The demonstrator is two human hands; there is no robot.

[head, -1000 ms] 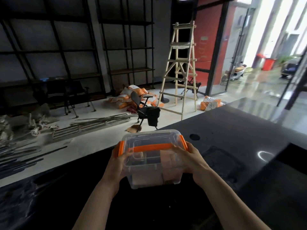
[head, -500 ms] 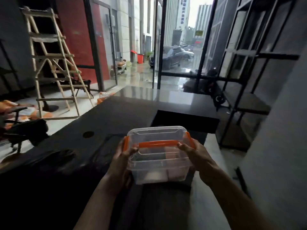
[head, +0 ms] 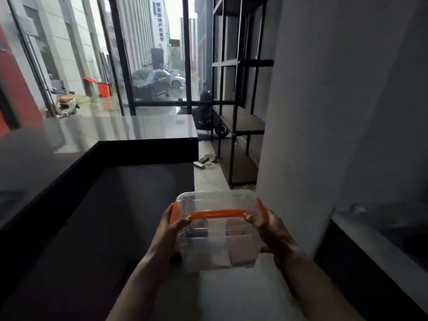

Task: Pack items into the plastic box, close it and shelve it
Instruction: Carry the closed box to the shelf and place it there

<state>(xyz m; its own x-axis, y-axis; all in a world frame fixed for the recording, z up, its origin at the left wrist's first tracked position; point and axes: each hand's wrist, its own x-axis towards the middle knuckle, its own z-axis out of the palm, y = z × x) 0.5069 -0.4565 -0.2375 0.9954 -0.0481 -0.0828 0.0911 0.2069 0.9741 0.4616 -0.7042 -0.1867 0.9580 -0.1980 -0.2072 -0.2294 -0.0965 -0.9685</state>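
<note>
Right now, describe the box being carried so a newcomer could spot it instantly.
Start at the black counter filling the left of the view, then look just right of it, low centre, where two forearms reach forward. Between the left hand and right hand is the plastic box: clear walls, lid on, orange handle across the top and orange side clips, the only see-through thing here.

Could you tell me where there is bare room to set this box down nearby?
Both hands, left hand and right hand, hold the plastic box. The dark counter left of it looks bare. The black shelf ahead shows an open board. Litter lies at its foot.
</note>
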